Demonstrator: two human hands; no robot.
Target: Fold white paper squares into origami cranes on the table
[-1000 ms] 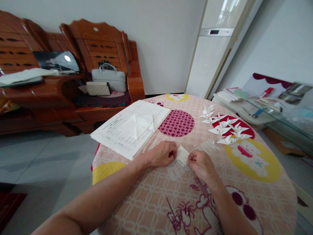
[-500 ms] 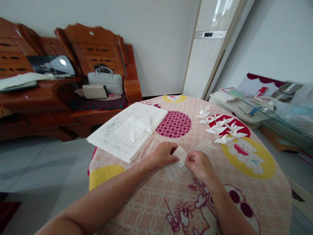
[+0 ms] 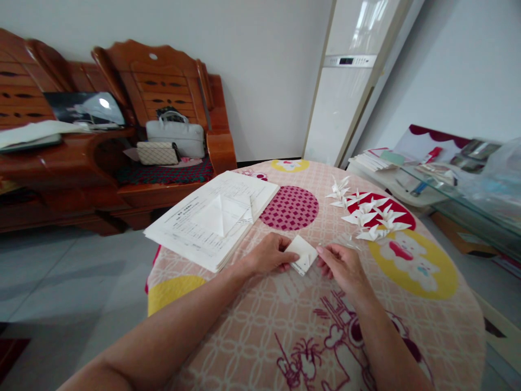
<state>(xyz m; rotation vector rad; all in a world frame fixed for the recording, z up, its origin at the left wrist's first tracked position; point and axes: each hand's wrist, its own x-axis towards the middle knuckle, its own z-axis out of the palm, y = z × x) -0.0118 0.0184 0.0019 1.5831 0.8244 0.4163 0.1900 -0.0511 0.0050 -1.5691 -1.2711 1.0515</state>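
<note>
A small square of folded white paper (image 3: 300, 251) is held a little above the tablecloth, one corner pointing away from me. My left hand (image 3: 272, 253) grips its left side, thumb on top and fingers beneath. A small flap shows near its lower right edge, with a bit of print along the lower left. At the right corner is my right hand (image 3: 341, 266), thumb tip against the paper and the other fingers curled below. Several white paper cranes (image 3: 366, 205) stand beyond my right hand. To the left lies a stack of printed sheets (image 3: 183, 228), with a creased paper square (image 3: 222, 214) on it.
The round table wears a pink patterned tablecloth (image 3: 244, 336). Small paper scraps (image 3: 353, 242) lie near the cranes. At the right a glass shelf (image 3: 451, 190) holds papers and a plastic bag. Behind the table are a wooden bench (image 3: 163, 70) with bags and a tall white cabinet-like unit (image 3: 337, 103).
My right hand has shifted from the lower right edge of the folded paper to its right corner, its fingers loosening. A small flap now shows on the paper. My left hand keeps its grip.
</note>
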